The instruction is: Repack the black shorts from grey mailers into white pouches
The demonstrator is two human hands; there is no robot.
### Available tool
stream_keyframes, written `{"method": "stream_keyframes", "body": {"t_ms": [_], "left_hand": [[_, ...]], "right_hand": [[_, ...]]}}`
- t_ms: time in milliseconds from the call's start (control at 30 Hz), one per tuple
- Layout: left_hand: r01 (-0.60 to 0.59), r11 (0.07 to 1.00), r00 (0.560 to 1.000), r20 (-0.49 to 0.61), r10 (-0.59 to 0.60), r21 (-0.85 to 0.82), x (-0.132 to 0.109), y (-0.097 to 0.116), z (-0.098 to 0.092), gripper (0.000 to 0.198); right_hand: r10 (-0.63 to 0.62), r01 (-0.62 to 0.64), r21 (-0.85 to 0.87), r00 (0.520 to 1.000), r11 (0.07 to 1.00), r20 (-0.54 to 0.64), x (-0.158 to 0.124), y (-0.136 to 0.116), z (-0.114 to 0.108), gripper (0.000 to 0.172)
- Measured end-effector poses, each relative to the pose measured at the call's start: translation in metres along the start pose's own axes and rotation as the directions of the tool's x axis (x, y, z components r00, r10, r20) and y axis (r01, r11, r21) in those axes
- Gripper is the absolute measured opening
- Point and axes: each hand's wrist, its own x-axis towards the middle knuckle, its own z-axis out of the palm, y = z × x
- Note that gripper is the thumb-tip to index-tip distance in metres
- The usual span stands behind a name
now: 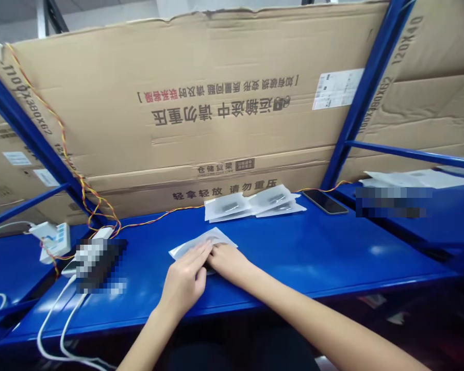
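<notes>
The blue steel shelf (294,268) holds white flat packets (251,203), with a black smartphone (325,202) just right of them, a single packet (203,242) just in front, and, far left of them, a white power strip (56,239) beside a pixelated block (96,263) (too blurred to name).

Beneath the left hand (185,281) and right hand (228,260), a flat white glossy plastic pouch (216,236) is seen, its film smooth and faintly translucent. Under the grip, a blue painted metal shelf (313,257) is finished with a smooth soft sheen. Beyond it, rough matt brown corrugated cardboard (100,103) is seen, and a black glossy glass-fronted smartphone (325,202).
</notes>
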Motion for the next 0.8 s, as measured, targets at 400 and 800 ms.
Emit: {"method": "stream_keyframes", "body": {"t_ms": [400,800], "left_hand": [[0.057,0.997,0.997,0.048,-0.054,-0.053,-0.023,-0.003,-0.004,0.064],[-0.041,0.995,0.997,0.064,0.035,0.09,-0.023,0.015,-0.001,0.048]], "right_hand": [[-0.232,0.209,-0.142,0.959,0.967,-0.165,-0.026,0.018,-0.026,0.037],[0.158,-0.128,0.369,0.986,0.92,-0.051,-0.051,0.091,-0.052,0.022]]}}
